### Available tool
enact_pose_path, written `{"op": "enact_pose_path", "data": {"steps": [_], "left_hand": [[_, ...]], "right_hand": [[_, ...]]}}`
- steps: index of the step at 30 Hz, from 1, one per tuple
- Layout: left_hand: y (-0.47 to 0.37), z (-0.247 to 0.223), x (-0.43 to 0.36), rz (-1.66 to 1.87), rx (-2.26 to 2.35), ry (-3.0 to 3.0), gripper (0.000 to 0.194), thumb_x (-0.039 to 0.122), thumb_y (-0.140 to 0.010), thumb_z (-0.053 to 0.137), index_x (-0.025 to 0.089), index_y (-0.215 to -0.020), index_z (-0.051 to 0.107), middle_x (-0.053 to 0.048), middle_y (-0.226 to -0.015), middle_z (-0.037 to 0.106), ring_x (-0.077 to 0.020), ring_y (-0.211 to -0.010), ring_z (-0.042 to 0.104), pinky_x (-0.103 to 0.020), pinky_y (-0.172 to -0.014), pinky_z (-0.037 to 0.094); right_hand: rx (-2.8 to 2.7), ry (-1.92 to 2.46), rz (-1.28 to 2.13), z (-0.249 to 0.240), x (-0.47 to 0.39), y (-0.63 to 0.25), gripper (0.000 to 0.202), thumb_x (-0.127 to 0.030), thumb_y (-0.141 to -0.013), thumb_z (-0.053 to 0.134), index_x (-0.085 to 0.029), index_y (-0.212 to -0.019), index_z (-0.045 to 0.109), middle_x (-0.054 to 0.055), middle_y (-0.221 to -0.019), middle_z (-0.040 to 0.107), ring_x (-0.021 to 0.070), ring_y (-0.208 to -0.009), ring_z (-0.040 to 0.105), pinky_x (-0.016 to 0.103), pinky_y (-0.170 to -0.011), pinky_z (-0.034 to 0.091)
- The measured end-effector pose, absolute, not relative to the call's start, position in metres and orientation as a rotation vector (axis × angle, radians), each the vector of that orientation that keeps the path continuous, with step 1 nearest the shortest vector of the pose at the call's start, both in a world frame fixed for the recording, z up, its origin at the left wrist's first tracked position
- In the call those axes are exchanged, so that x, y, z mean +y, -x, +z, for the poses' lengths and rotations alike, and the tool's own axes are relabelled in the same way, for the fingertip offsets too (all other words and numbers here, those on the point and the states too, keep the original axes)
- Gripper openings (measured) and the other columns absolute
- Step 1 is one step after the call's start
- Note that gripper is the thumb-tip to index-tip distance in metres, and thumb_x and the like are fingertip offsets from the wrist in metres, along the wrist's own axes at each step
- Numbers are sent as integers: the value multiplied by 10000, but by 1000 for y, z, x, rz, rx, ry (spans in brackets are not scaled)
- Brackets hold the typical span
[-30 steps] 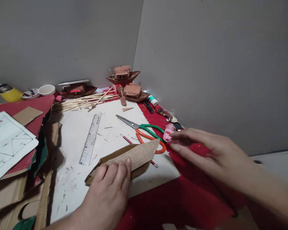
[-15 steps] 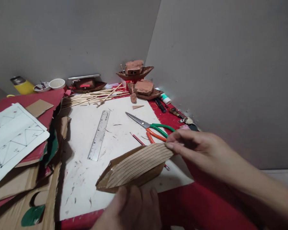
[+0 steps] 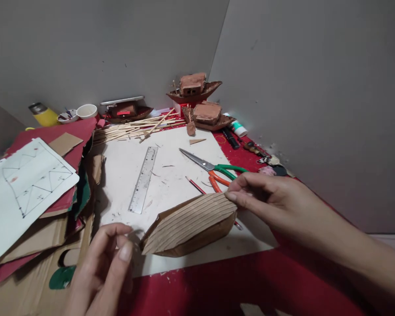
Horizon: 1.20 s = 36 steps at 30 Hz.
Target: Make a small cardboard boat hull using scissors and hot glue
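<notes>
A boat-shaped cardboard hull (image 3: 204,242) lies over the white sheet, tilted toward the view. On it rests a ribbed cardboard piece (image 3: 191,219) with curved edges. My right hand (image 3: 260,199) pinches the right end of the ribbed piece between thumb and fingers. Left of the hull's pointed end, my left hand (image 3: 108,263) is raised with thumb and fingers apart, holding nothing. Scissors (image 3: 206,166) with green and orange handles lie behind the hull, and a pencil (image 3: 194,184) is partly hidden beneath it.
A clear ruler (image 3: 143,180) lies on the white sheet (image 3: 171,175). Cardboard and a drawing (image 3: 36,180) are stacked at left. Wooden sticks (image 3: 128,130), cups, a yellow bottle (image 3: 44,115) and brown model boats (image 3: 192,87) stand at the back. Keys and a glue tube are at right.
My left hand has moved from the hull's near side to the left and opened. The ribbed piece's left end now reaches the hull's tip. The view has shifted slightly.
</notes>
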<state>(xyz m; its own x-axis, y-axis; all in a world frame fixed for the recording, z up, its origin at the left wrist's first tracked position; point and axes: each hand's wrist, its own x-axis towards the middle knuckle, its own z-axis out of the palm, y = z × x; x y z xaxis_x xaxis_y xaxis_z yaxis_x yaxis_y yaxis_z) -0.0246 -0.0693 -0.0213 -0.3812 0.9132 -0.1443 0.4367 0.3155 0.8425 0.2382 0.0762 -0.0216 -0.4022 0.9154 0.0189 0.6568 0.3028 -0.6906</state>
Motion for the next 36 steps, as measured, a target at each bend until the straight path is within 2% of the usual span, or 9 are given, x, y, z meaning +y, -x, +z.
{"op": "enact_pose_path", "data": {"steps": [7, 14, 17, 21, 24, 31, 36], "left_hand": [[23, -28, -58, 818, 1731, -977, 527, 571, -905, 431, 221, -1295, 490, 37, -583, 531, -147, -511, 509, -254, -495, 418], [25, -38, -58, 814, 1585, -927, 640, 622, -919, 316, 153, -1306, 515, -19, -657, 619, -142, -532, 528, -282, -552, 432], [23, -37, -56, 807, 1589, -909, 634, 610, -922, 336, 142, -1304, 531, -28, -682, 633, -132, -541, 523, -276, -564, 429], [19, -38, -53, 775, 1608, -926, 585, 554, -886, 501, 150, -1307, 542, 15, -617, 571, -110, -531, 467, -230, -519, 391], [18, -44, -52, 747, 1596, -990, 572, 515, -866, 557, 145, -1303, 552, 38, -561, 512, -104, -507, 435, -207, -475, 365], [13, -46, -52, 810, 1714, -982, 477, 462, -826, 606, 157, -1188, 658, 51, -492, 447, -98, -456, 347, -175, -378, 268], [17, -46, -50, 759, 1700, -1059, 466, 454, -809, 619, 172, -1177, 673, 21, -571, 570, -101, -476, 404, -177, -406, 344]], "right_hand": [[-2242, 1427, 837, -33, 76, -236, 239, -367, -835, 499, -211, -676, 586, -2, -561, 570, 157, -519, 501, 254, -475, 366], [-2240, 1423, 712, -46, 76, -240, 208, -336, -841, 525, -228, -666, 561, -32, -504, 518, 142, -463, 458, 249, -443, 329], [-2257, 1433, 754, -51, 76, -242, 197, -350, -853, 523, -232, -700, 563, -32, -527, 536, 143, -468, 474, 250, -445, 321], [-2292, 1425, 748, -52, 75, -242, 180, -337, -850, 526, -234, -710, 573, -32, -532, 557, 143, -466, 486, 252, -452, 314], [-2336, 1418, 678, -47, 75, -240, 193, -304, -839, 531, -229, -666, 573, -22, -533, 567, 146, -481, 490, 255, -468, 321], [-2526, 1319, 384, -42, 72, -234, 185, -227, -874, 521, -210, -700, 580, 7, -712, 651, 150, -620, 570, 249, -540, 355], [-2642, 1266, 115, -48, 69, -232, 190, -234, -904, 515, -195, -738, 596, 34, -735, 626, 186, -704, 586, 272, -568, 354]]}}
